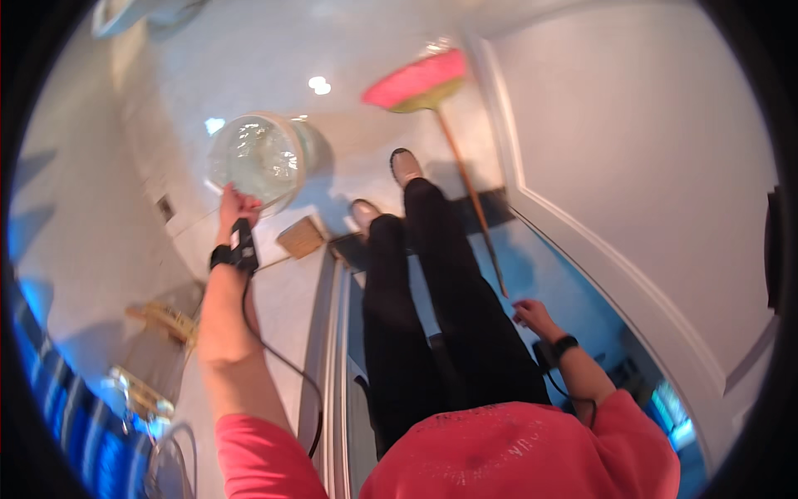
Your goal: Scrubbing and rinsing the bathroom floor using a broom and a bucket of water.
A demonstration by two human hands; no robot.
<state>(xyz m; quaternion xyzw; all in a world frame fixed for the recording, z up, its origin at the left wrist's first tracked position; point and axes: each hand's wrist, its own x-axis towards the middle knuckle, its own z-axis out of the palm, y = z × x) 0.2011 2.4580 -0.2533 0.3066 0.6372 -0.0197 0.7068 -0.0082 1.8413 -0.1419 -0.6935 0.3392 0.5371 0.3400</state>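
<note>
My left hand [238,204] is closed on the handle at the near rim of a translucent plastic bucket [298,156]. Shiny, clear liquid that looks like water shows inside it. To the right, a broom with pink bristles [418,78], a yellow-green head and an orange stick [464,165] slants across the doorway. The stick's near end points at my right hand [531,317], with a small gap between them. That hand has loosely bent fingers and nothing visible in it. Blur hides whether the broom lies flat or leans.
A brown block [301,237] sits by the door frame [340,312]. A dark threshold [486,209] crosses under my legs. A white door [629,118] stands at the right. Blue striped fabric [93,430] hangs lower left, near wooden items [165,321]. A pale rounded fixture [140,15] is at the top left.
</note>
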